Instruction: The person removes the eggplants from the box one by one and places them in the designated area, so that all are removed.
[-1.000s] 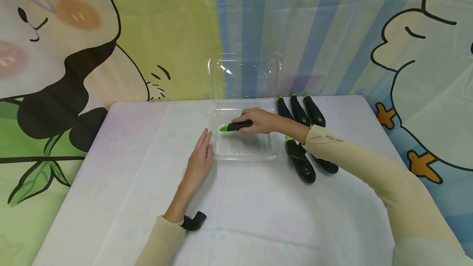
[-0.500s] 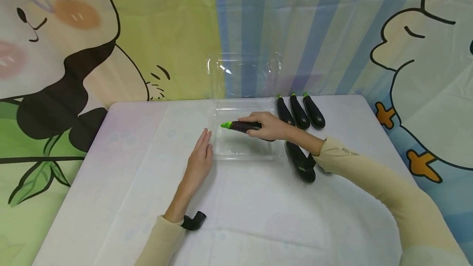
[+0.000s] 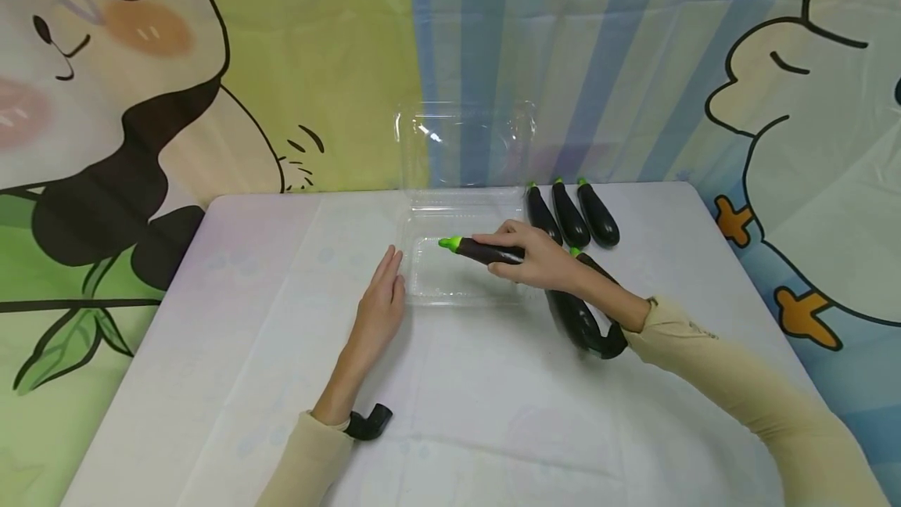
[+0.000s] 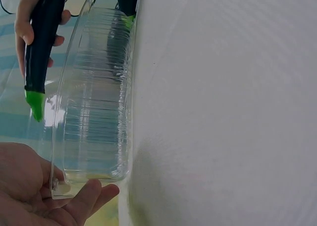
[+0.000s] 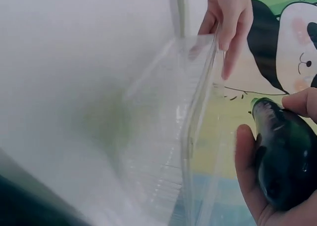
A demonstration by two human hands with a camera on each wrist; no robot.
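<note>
My right hand [image 3: 535,258] grips a dark purple eggplant [image 3: 493,251] with a green stem end pointing left. In the head view it appears over the clear plastic clamshell box [image 3: 464,297]; the left wrist view shows the eggplant [image 4: 43,45] above the box's rim. The box's lid [image 3: 464,147] stands raised at the back. At the box's left side, my left hand [image 3: 380,305] touches the wall with nearly straight fingers. From the right wrist, the eggplant [image 5: 285,159] lies between thumb and fingers, its stem end facing away.
Three eggplants [image 3: 598,213] lie side by side at the table's back right. Nearer, another eggplant [image 3: 579,323] lies right of the box, and one more [image 3: 594,264] is partly hidden under my right forearm. A white cloth [image 3: 281,335] covers the table; a printed curtain [image 3: 352,61] hangs behind.
My right hand has drawn back to the right and slightly toward me with the eggplant, uncovering more of the box. My left hand and the box have stayed put.
</note>
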